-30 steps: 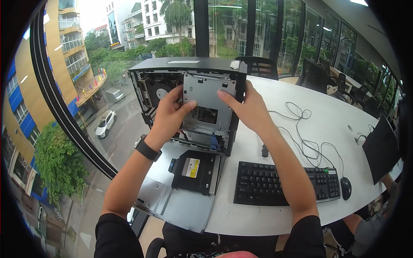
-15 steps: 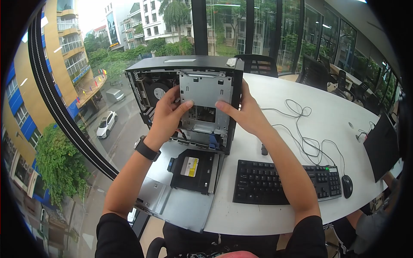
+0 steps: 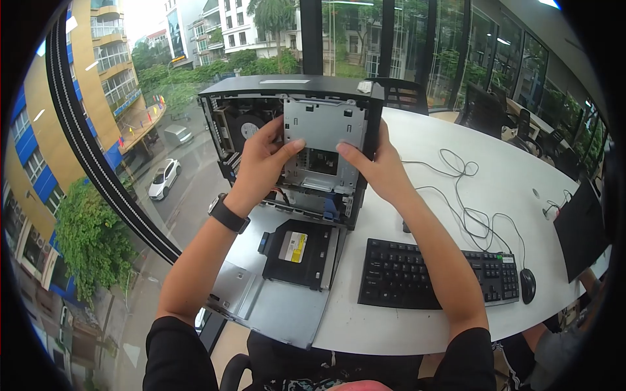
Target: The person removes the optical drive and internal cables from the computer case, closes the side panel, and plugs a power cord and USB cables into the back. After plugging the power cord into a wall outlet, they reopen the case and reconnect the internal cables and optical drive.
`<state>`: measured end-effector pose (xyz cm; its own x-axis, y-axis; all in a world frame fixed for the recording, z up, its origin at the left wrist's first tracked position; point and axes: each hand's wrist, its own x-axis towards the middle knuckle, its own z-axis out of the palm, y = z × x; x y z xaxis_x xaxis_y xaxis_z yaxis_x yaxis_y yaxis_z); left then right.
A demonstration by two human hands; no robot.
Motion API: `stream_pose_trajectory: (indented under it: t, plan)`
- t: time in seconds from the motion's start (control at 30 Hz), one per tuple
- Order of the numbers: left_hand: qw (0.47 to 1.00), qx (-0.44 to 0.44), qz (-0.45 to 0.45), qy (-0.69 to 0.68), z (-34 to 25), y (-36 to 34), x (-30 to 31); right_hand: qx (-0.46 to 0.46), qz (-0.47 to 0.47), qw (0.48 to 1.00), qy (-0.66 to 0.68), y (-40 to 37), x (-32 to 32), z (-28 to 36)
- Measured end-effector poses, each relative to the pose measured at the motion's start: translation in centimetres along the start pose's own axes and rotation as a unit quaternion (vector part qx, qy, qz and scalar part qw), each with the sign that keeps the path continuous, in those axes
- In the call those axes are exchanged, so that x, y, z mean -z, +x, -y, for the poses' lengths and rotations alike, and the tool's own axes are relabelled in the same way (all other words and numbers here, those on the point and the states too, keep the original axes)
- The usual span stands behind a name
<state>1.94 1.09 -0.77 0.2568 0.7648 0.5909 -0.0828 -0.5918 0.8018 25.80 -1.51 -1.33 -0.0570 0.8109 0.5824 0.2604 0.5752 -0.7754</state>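
An opened desktop computer case [image 3: 280, 83] stands on the table with its inside facing me. My left hand [image 3: 264, 159] grips the left edge of a silver metal drive bracket [image 3: 323, 122] in the case, thumb on its face and fingers curled behind. My right hand [image 3: 381, 166] presses its thumb on the bracket's right side; its other fingers wrap around the case's outer right side, mostly hidden. A dark round fan [image 3: 249, 129] sits left of the bracket. Below it, a blue clip [image 3: 330, 207] shows. In front lies a black optical drive [image 3: 297, 251] on a metal side panel [image 3: 287, 316].
A black keyboard [image 3: 398, 274], a mouse [image 3: 527, 285] and loose cables [image 3: 466, 202] lie on the white table [image 3: 508, 166]. A dark monitor [image 3: 582, 228] stands at the right, near another person's arm [image 3: 590, 285]. Tall windows line the left and back.
The view has shifted slightly, so the case appears a little further right and higher. Both hands keep their places; the bracket's upper edge looks tipped a little toward me.
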Motion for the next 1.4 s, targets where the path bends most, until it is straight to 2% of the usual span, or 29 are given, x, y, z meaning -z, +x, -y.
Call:
stream_pose_trajectory:
  t: [0.2, 0.33, 0.4, 0.53, 0.63, 0.67, 0.73, 0.8, 0.87, 0.93, 1.0, 1.07, 1.13, 1.17, 1.2, 1.27, 1.4]
  plan:
    - [1.000, 0.002, 0.015, -0.011, -0.3, 0.1, 0.0, -0.026, 0.030, 0.999, -0.031, -0.1, 0.5, 0.2]
    - [1.000, 0.000, 0.022, -0.007, -0.1, 0.4, 0.1, -0.013, 0.034, 0.999, -0.004, 0.0, 0.1, 0.0]
    - [1.000, 0.002, 0.011, 0.024, 0.1, 0.6, 0.1, 0.013, 0.008, 1.000, -0.004, -0.2, -0.2, -0.3]
    - [0.999, -0.017, -0.013, 0.028, 0.7, 1.1, -0.3, 0.000, -0.015, 1.000, 0.014, -0.6, -0.8, -0.2]
    - [0.983, -0.017, -0.066, 0.169, 0.6, 0.8, 0.0, -0.025, -0.018, 0.999, -0.007, -0.6, -0.6, 0.3]
    - [0.984, -0.015, -0.062, 0.168, 0.5, 0.7, -0.1, -0.029, -0.021, 0.999, -0.006, -0.6, -0.6, 0.1]
    - [0.894, -0.118, -0.111, 0.417, -0.9, 0.2, -0.4, -0.011, -0.026, 0.999, -0.033, -0.5, -0.6, -0.4]
    - [0.901, -0.081, -0.094, 0.416, -2.4, -0.1, -0.4, -0.012, -0.023, 0.999, -0.022, -0.6, -0.6, -0.2]
    - [0.805, -0.211, -0.090, 0.547, -3.3, -0.2, 0.3, -0.015, -0.022, 1.000, -0.011, -0.7, -0.3, -0.5]
    - [0.791, -0.226, -0.078, 0.563, -4.2, 0.3, 1.2, -0.002, -0.010, 1.000, -0.027, -0.6, -0.1, -1.3]
    - [0.705, -0.372, -0.116, 0.593, -5.7, 1.3, 1.5, -0.006, -0.011, 0.999, -0.031, -0.5, -0.1, -1.4]
    - [0.720, -0.371, -0.093, 0.579, -6.0, 3.0, 2.5, -0.009, -0.007, 0.999, -0.037, -0.7, -0.1, -1.4]
    - [0.696, -0.337, -0.007, 0.634, -5.9, 4.4, 3.5, -0.025, 0.022, 0.999, 0.002, -0.7, 0.1, -1.3]
    - [0.719, -0.323, 0.014, 0.615, -5.3, 4.8, 3.8, -0.024, 0.025, 0.999, 0.001, -0.8, -0.1, -1.7]
    - [0.720, -0.323, 0.012, 0.615, -5.3, 4.7, 3.8, -0.002, 0.017, 1.000, 0.009, -1.1, -0.5, -2.2]
    - [0.769, -0.287, 0.027, 0.571, -5.2, 4.5, 3.7, 0.020, 0.007, 1.000, 0.018, -1.3, -0.6, -2.6]
    - [0.755, -0.292, 0.008, 0.587, -5.0, 4.2, 3.4, 0.004, 0.004, 1.000, 0.011, -1.6, -0.9, -2.4]
